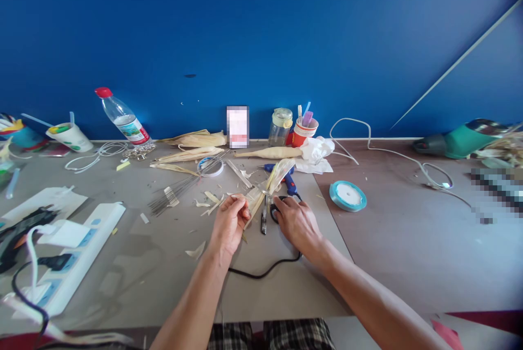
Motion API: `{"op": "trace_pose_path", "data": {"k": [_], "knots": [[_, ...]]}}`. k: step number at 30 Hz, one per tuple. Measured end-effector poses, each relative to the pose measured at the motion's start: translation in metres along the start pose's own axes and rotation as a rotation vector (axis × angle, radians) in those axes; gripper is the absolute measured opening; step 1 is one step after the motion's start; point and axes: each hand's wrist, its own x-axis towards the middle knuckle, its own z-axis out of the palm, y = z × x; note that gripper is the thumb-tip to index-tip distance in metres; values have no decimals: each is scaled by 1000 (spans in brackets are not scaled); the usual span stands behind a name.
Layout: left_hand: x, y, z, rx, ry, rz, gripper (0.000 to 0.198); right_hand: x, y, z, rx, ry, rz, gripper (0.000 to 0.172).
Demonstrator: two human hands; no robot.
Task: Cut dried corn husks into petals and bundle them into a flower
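My left hand point(231, 221) is closed in a pinch above the table's middle; what it holds, if anything, is too small to make out. To its right, my right hand point(297, 221) has its fingers curled over the black handle of a pair of scissors point(273, 211), which lies low at the table. Between the hands is a slim dark tool point(263, 220), perhaps a craft knife. Pale dried corn husk point(280, 171) stretches just beyond both hands, partly covering a blue glue gun point(290, 182). Husk scraps point(211, 197) lie left of it.
Thin wires point(174, 194) and a tape roll point(211, 167) lie back left. A bottle point(126, 120), phone point(237, 127), jar point(280, 126) and red cup point(304, 131) line the wall. A ribbon spool point(348, 196) sits right; a power strip point(87, 252) left. A black cord point(265, 273) crosses in front.
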Motion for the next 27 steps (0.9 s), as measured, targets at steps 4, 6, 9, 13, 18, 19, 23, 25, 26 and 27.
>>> {"op": "trace_pose_path", "data": {"k": [4,6,9,13,18,19,23,25,26,27], "knots": [[1,-1,-1,-6,-9,1,25,0,-2,-1,-21,-10,4,29],[1,-1,-1,-6,-11,2,25,1,-3,-2,-28,-9,6,29],[1,-1,-1,-8,-10,-4,25,1,-3,-3,-36,-13,0,27],[0,-1,0,-13,-1,-10,27,2,-4,-1,-56,-14,14,26],[-2,0,2,-25,1,-16,30,2,-3,1,-69,-10,21,27],[-2,0,2,-25,1,-16,30,2,-2,1,-71,-11,30,27],[-2,0,1,-36,2,0,28,1,-3,-3,-82,-23,49,20],[-2,1,0,-45,15,27,27,1,-4,-5,-82,-27,46,17],[-1,1,-1,-47,28,43,26,1,-4,-6,-81,-30,45,17],[-1,2,-2,-46,40,55,26,1,-5,-7,-80,-31,46,18]]}}
